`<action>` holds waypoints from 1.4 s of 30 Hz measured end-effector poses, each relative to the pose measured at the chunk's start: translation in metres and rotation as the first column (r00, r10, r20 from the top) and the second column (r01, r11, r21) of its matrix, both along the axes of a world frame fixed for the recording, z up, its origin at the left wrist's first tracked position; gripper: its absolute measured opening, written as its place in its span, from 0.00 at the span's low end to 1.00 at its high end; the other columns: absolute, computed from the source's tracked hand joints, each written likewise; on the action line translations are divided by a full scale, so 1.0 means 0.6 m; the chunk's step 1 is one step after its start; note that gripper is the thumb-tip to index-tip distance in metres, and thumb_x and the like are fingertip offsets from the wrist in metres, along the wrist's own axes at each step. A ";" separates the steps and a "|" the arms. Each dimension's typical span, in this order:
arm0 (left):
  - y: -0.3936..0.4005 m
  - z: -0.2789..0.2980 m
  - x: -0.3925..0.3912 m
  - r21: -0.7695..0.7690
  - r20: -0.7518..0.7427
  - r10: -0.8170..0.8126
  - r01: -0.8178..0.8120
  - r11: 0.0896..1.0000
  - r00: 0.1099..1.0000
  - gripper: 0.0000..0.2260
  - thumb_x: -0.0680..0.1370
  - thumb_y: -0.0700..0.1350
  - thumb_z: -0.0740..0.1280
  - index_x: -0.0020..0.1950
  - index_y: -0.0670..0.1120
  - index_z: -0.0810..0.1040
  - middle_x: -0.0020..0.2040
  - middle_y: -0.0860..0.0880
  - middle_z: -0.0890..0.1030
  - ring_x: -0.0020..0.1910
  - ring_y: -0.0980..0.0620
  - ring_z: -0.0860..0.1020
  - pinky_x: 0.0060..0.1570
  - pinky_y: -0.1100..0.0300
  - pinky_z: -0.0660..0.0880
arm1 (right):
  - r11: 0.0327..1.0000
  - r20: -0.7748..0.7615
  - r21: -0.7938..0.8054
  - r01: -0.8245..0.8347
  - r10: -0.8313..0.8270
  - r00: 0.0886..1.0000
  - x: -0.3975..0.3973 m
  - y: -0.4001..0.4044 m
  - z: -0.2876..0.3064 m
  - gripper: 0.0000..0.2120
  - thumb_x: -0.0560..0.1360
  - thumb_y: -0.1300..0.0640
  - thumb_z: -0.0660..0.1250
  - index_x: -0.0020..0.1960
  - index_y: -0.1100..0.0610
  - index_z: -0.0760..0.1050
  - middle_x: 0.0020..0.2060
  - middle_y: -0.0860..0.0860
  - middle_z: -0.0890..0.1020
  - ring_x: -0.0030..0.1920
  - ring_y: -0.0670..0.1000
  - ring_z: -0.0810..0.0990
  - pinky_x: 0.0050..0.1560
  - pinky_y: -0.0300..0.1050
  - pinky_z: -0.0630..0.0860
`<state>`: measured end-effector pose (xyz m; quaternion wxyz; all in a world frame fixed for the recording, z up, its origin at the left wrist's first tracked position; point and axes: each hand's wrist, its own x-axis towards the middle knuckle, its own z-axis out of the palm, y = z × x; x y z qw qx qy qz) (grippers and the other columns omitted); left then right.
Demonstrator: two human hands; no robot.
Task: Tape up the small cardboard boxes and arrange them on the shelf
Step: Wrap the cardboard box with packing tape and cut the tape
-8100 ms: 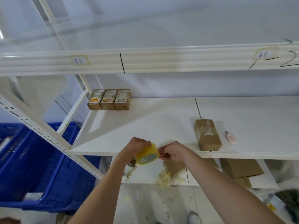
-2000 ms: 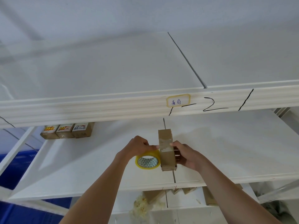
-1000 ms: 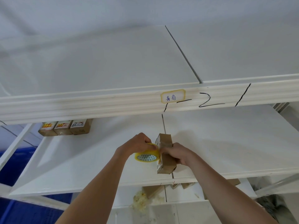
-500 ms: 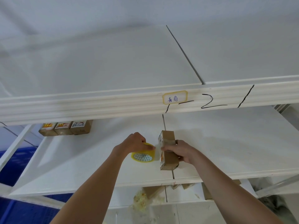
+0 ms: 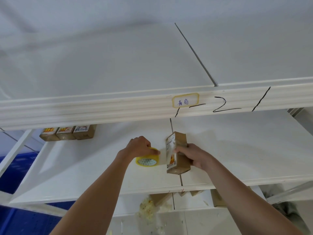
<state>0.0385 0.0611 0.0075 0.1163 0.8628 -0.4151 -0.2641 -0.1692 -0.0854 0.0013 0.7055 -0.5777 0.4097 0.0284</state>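
Views: one, head-worn, wide-angle. Facing: forward and slightly down, square onto a white shelf [image 5: 237,150] at arm's reach. Upper shelf beam [image 5: 101,107] crosses mid-frame, its top board seen from above. Both forearms enter from the bottom edge. Lower tier visible beneath.

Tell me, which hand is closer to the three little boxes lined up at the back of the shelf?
Left. The left hand, holding the tape roll, is nearer the three boxes; the right hand grips the box farther right.

Brown box [image 5: 179,155] upright (labelled), shelf [image 5: 101,175].
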 end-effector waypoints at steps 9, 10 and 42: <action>-0.012 -0.008 -0.009 0.050 0.027 0.013 -0.014 0.999 1.000 0.27 0.65 0.76 0.70 0.35 0.51 0.79 0.35 0.55 0.80 0.37 0.56 0.80 0.38 0.61 0.73 | 0.988 0.104 0.155 -0.009 -0.008 0.995 0.002 0.009 0.009 0.16 0.77 0.61 0.69 0.65 0.59 0.76 0.54 0.57 0.86 0.56 0.57 0.85 0.52 0.50 0.82; -0.012 -0.008 -0.010 0.048 0.032 0.013 -0.014 0.999 0.999 0.27 0.65 0.76 0.69 0.35 0.51 0.78 0.35 0.55 0.80 0.37 0.57 0.79 0.38 0.61 0.72 | 0.987 0.111 0.163 -0.003 -0.015 0.994 0.002 0.010 0.008 0.17 0.77 0.61 0.68 0.65 0.60 0.76 0.54 0.57 0.86 0.56 0.57 0.85 0.53 0.50 0.82; 0.041 -0.007 -0.013 -0.061 -0.321 0.082 -0.107 0.992 0.943 0.16 0.72 0.65 0.73 0.44 0.53 0.86 0.44 0.54 0.83 0.46 0.53 0.81 0.46 0.61 0.75 | 1.000 0.016 -0.017 0.005 -0.004 1.000 0.011 0.026 0.020 0.21 0.68 0.57 0.80 0.59 0.58 0.81 0.47 0.55 0.88 0.48 0.56 0.88 0.54 0.55 0.83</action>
